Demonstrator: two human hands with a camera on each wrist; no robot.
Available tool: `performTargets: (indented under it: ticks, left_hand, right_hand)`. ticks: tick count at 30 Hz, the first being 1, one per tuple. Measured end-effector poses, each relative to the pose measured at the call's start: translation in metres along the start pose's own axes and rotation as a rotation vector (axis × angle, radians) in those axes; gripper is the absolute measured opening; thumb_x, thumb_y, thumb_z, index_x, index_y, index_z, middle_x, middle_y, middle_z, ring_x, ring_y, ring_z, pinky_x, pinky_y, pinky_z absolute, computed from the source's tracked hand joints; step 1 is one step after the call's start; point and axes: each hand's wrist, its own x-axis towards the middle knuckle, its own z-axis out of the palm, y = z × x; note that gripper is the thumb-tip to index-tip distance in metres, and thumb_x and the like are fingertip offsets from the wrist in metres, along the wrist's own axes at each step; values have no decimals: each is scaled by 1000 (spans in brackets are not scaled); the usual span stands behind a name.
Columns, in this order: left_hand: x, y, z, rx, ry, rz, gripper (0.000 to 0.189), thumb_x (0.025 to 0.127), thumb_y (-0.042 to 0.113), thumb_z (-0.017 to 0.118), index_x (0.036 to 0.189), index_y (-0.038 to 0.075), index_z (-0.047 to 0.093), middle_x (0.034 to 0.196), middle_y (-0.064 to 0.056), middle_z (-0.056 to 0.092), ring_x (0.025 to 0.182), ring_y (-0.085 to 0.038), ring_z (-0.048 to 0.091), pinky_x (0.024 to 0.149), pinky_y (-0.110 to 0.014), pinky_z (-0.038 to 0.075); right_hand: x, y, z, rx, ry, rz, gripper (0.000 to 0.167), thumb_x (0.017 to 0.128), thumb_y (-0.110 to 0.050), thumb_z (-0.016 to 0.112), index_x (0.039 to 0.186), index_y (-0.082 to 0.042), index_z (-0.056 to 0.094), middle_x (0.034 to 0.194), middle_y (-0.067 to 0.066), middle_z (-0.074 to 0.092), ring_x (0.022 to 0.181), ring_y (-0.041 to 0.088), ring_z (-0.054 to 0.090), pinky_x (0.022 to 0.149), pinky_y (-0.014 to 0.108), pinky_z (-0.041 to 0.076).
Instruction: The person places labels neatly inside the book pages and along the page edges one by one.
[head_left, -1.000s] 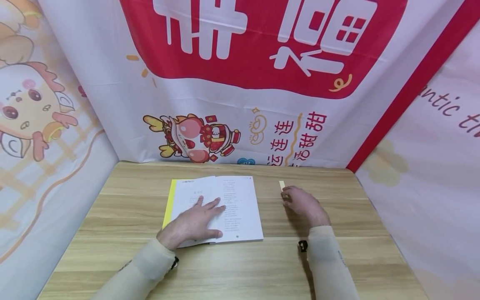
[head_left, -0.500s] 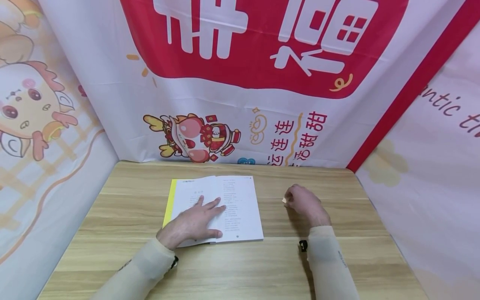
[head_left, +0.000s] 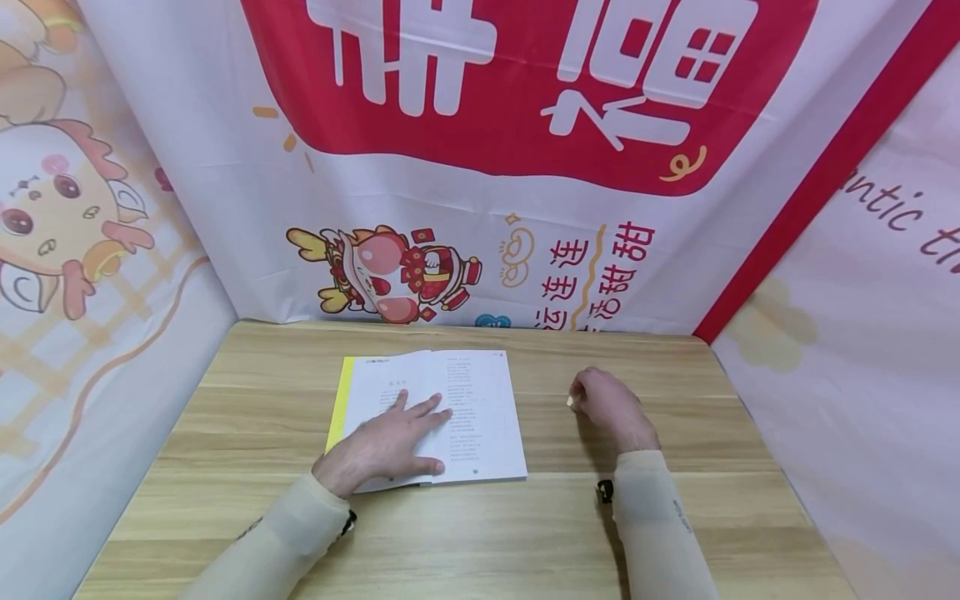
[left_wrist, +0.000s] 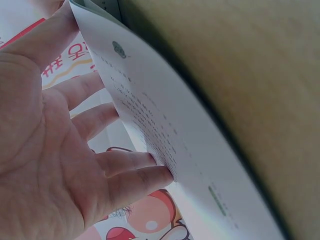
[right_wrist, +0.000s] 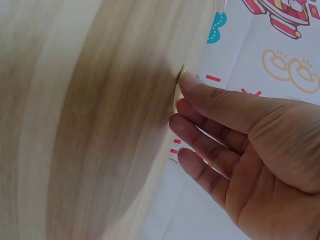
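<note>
An open book [head_left: 483,417] with printed white pages and a yellow cover edge lies on the wooden table. My left hand [head_left: 393,446] is spread over its pages, holding it flat; in the left wrist view the straight fingertips press on the print. To the right of the book, my right hand [head_left: 609,407] is low over the tabletop. Its thumb and fingers pinch a thin pale yellow strip [head_left: 570,402], mostly hidden by the hand in the head view. From the right wrist, the strip [right_wrist: 176,95] shows edge-on at the thumb tip, close against the wood.
The wooden table [head_left: 465,542] ends at the back against a white and red printed cloth [head_left: 420,183]. More printed cloths hang along the left and right sides. Black straps show at both sleeves.
The pale yellow strip stuck out beyond the right fingers a second ago; now only a small end shows on their left side. The left hand and book have stayed in place.
</note>
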Motion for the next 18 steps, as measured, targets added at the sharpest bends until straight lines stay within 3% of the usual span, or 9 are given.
performTargets:
  ticks: [9, 13, 18]
  left_hand:
    - [-1, 0, -1, 1, -7, 1, 91, 103, 56, 89, 178, 19, 53, 195, -13, 34, 175, -71, 24, 132, -90, 37]
    - [-1, 1, -2, 1, -7, 0, 91, 103, 56, 89, 178, 20, 53, 195, -12, 33, 175, -71, 24, 131, -91, 38]
    - [-1, 1, -2, -1, -13, -5, 92, 102, 56, 89, 179, 21, 52, 196, -11, 33, 175, -70, 23, 131, -91, 38]
  right_hand:
    - [0, 0, 0, -4, 1, -10, 10, 106, -8, 86, 114, -9, 80, 112, 9, 81, 102, 25, 72, 95, 49, 67]
    - [-1, 3, -2, -30, 26, -51, 6, 111, -6, 78, 114, -8, 83, 115, 10, 85, 105, 26, 77, 99, 53, 69]
    - [2, 6, -4, -76, 63, -86, 14, 111, -4, 74, 106, -8, 86, 108, 10, 87, 96, 24, 76, 92, 51, 69]
